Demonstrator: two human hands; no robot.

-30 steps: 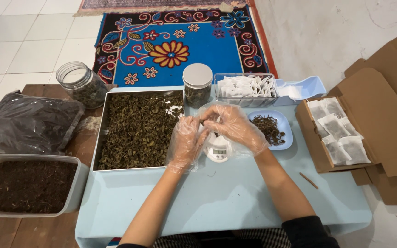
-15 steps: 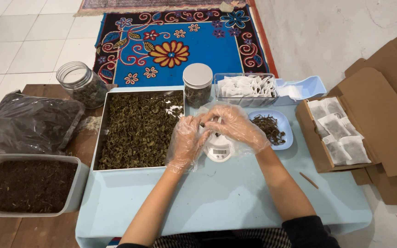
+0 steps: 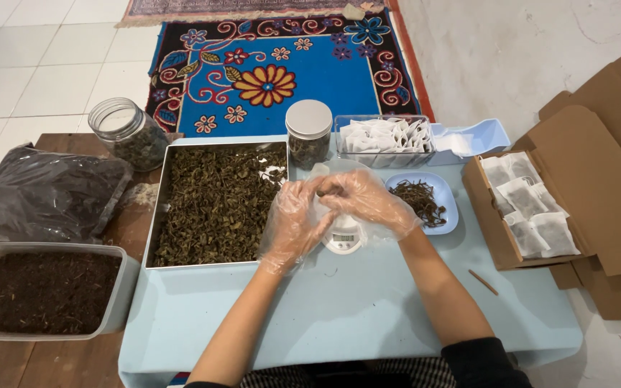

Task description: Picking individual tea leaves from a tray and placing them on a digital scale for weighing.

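Both hands wear thin clear plastic gloves and meet above a small white digital scale (image 3: 343, 239) on the light blue table (image 3: 368, 302). My left hand (image 3: 294, 220) and my right hand (image 3: 363, 200) together pinch a small white tea bag (image 3: 325, 188) with dark leaves at its mouth. Left of the hands lies a metal tray of dried green-brown leaves (image 3: 213, 205). A small blue dish with dark leaves (image 3: 425, 201) sits just right of my right hand.
A lidded jar (image 3: 308, 134) and a clear box of empty white bags (image 3: 386, 138) stand behind the hands. A cardboard box with filled bags (image 3: 530, 208) is at right. An open jar (image 3: 125, 131), a black bag (image 3: 37, 194) and a tub of dark material (image 3: 41, 291) are at left.
The hands have risen slightly off the scale and drawn closer together around the small bag. Everything else stays put.
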